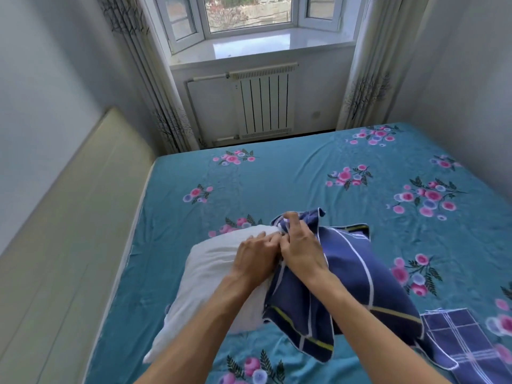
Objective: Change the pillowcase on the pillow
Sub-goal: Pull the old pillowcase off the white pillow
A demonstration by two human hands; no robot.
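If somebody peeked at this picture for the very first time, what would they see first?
Probably the two hands in the middle: the left hand rests on a white pillow, and the right hand grips a dark blue pillowcase that covers the pillow's right part. Next comes the big teal bedsheet with pink flowers all around them. At the far end sit a white radiator and a bright window.
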